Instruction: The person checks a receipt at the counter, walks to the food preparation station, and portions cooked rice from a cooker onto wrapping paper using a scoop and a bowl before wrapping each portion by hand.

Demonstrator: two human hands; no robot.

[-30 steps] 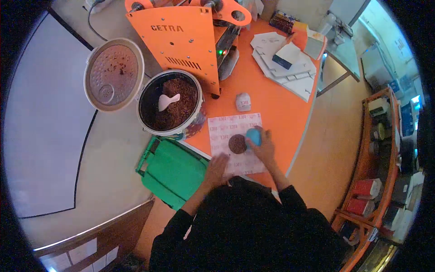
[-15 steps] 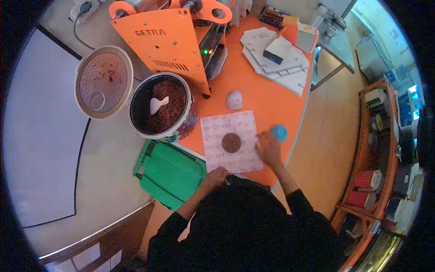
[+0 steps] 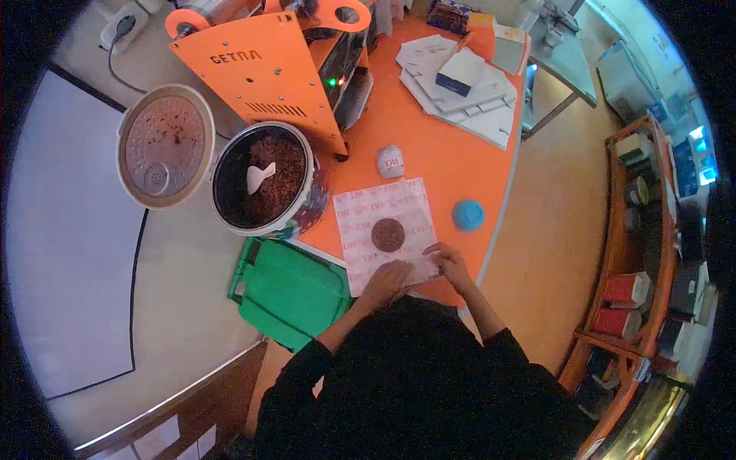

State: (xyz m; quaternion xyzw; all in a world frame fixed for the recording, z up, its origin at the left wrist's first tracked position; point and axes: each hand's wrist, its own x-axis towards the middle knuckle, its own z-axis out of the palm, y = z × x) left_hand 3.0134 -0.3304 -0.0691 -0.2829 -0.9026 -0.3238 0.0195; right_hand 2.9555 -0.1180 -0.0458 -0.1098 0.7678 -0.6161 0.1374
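A round mound of brown rice (image 3: 388, 234) lies near the middle of a printed paper sheet (image 3: 360, 211) on the orange table. My left hand (image 3: 386, 282) rests over the sheet's near edge, just below the mound, its fingers too small to make out. At the sheet's near right corner, my right hand (image 3: 449, 263) has its fingers pinched on the paper's edge. The blue bowl (image 3: 468, 215) sits on the table to the right of the sheet, touched by neither hand. A wrapped packet (image 3: 390, 162) stands just beyond the sheet.
An open rice pot (image 3: 305, 213) with a white scoop (image 3: 261, 178) inside stands left, its lid (image 3: 166, 146) raised. Behind it is an orange machine (image 3: 257, 77). A green lidded box (image 3: 291, 291) lies near left. Flat white cardboard (image 3: 491, 115) is at the back right.
The blue bowl has come off the rice and now sits to the right. My right hand has let go of it and moved to the paper. My left hand has moved onto the sheet.
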